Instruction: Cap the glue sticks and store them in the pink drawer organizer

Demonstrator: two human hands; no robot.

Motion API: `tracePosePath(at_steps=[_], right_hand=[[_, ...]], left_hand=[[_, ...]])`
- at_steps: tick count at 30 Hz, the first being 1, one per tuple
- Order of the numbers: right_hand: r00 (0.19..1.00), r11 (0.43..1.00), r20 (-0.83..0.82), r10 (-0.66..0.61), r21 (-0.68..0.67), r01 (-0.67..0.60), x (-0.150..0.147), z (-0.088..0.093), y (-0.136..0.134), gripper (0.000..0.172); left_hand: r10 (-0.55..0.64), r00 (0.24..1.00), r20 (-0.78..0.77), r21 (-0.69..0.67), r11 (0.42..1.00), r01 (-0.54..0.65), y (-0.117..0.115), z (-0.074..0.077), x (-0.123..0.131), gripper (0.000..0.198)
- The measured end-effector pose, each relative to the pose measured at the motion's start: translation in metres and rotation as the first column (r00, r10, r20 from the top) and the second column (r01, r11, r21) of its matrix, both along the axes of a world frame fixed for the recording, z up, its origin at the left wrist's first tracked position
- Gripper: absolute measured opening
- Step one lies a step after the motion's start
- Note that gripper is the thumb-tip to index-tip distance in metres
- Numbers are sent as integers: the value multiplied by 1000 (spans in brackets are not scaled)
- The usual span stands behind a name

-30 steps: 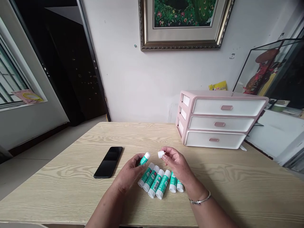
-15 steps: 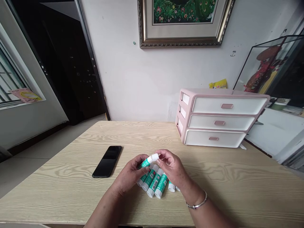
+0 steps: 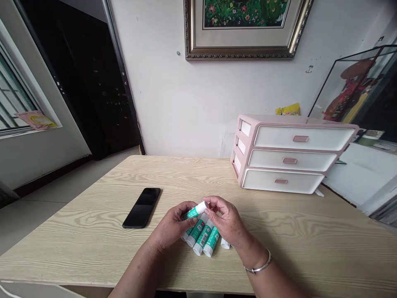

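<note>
My left hand grips the green body of a glue stick, held a little above the table. My right hand pinches the stick's white cap end, so both hands are joined on the one stick. Under my hands, several more green and white glue sticks lie side by side on the wooden table; my right hand partly hides the rightmost ones.
A black phone lies face up to the left of my hands. A pink and white three-drawer organiser stands at the back right, all drawers closed. A framed picture hangs on the wall; a glass case stands at far right.
A second ago my right hand held the white cap apart from the stick. It has brought the cap onto the stick's end, and both hands now stay together on it.
</note>
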State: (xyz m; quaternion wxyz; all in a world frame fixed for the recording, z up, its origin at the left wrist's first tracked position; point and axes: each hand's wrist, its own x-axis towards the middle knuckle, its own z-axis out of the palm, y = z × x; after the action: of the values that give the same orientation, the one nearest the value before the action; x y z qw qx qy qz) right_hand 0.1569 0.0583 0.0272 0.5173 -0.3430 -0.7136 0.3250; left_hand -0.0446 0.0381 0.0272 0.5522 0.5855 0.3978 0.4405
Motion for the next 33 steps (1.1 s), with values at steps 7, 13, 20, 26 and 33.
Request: tracePosePath(at_steps=[7, 13, 20, 26, 33], right_hand=[[1000, 1000, 5, 14, 26, -14, -4, 1, -3, 21], [999, 998, 18, 43, 41, -43, -5, 1, -5, 25], [992, 996, -87, -89, -7, 89, 0, -2, -3, 24], [990, 991, -57, -130, -43, 128, 2, -4, -2, 25], [988, 989, -45, -149, -26, 147, 4, -6, 0, 24]], left_hand=[[13, 994, -106, 34, 999, -9, 0, 0, -1, 41], [40, 980, -193, 109, 994, -19, -3, 3, 1, 36], [92, 995, 38, 16, 996, -93, -3, 2, 1, 20], [136, 974, 184, 53, 988, -148, 1, -2, -1, 38], [277, 924, 263, -24, 959, -281, 5, 0, -2, 63]])
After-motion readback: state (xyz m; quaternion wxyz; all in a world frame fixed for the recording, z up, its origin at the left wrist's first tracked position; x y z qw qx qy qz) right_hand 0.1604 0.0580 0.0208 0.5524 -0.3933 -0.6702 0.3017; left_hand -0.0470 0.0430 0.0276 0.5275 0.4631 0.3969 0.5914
